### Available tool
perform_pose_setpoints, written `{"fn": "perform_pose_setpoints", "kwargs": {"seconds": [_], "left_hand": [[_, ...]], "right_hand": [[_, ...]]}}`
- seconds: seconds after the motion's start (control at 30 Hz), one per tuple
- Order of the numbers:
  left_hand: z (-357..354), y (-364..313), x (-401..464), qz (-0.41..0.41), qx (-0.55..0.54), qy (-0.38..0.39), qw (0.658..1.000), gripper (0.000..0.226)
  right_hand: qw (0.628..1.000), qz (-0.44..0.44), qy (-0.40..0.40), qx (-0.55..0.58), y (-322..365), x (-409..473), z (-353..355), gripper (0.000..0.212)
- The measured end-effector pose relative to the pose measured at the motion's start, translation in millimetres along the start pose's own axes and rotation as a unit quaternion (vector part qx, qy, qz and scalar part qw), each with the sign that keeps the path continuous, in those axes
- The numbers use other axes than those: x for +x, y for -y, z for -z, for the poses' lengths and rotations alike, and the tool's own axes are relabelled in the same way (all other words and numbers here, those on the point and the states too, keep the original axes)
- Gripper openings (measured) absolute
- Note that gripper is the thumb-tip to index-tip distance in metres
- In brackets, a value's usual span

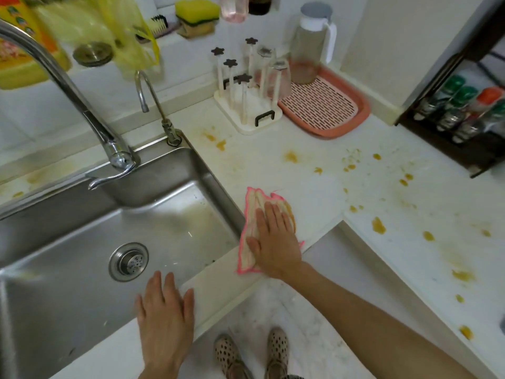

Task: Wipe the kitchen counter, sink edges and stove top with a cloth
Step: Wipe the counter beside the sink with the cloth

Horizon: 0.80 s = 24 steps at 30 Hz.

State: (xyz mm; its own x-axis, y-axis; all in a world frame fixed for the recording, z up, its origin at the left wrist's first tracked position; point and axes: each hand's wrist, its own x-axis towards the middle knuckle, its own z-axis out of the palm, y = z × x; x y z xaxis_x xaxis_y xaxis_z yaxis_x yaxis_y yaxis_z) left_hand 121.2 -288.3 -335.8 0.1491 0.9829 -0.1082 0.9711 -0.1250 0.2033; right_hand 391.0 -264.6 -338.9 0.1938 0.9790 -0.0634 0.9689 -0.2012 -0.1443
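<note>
A cream cloth with a pink hem [252,214] lies on the white counter [300,165] just right of the steel sink [82,242]. My right hand [273,239] presses flat on the cloth with straight fingers, near the counter's inner corner. At the sink's front edge, my left hand [164,318] rests flat with its fingers spread, holding nothing. Yellow-orange stains [378,225] dot the counter to the right of the cloth and behind it. The stove top is out of view.
A tall tap [82,105] and a small tap [153,102] stand behind the sink. A glass rack [246,105], a pink drain tray [328,110] and a jug [311,42] sit at the back. A spice rack [459,116] stands at right.
</note>
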Motion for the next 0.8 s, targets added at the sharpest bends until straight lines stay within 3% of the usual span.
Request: {"fn": "perform_pose_setpoints", "kwargs": {"seconds": [0.23, 0.5, 0.8], "left_hand": [[-2, -21, 15, -0.081, -0.017, 0.014, 0.996, 0.064], [-12, -114, 39, -0.178, -0.030, 0.003, 0.984, 0.064], [-32, -219, 63, -0.256, 0.005, 0.009, 0.967, 0.067]], "right_hand": [[0.999, -0.039, -0.011, 0.005, -20, 12, 5, 0.072], [0.985, -0.175, -0.002, -0.011, -143, 17, 26, 0.071], [0.950, -0.309, -0.027, 0.013, -238, -60, 27, 0.072]]}}
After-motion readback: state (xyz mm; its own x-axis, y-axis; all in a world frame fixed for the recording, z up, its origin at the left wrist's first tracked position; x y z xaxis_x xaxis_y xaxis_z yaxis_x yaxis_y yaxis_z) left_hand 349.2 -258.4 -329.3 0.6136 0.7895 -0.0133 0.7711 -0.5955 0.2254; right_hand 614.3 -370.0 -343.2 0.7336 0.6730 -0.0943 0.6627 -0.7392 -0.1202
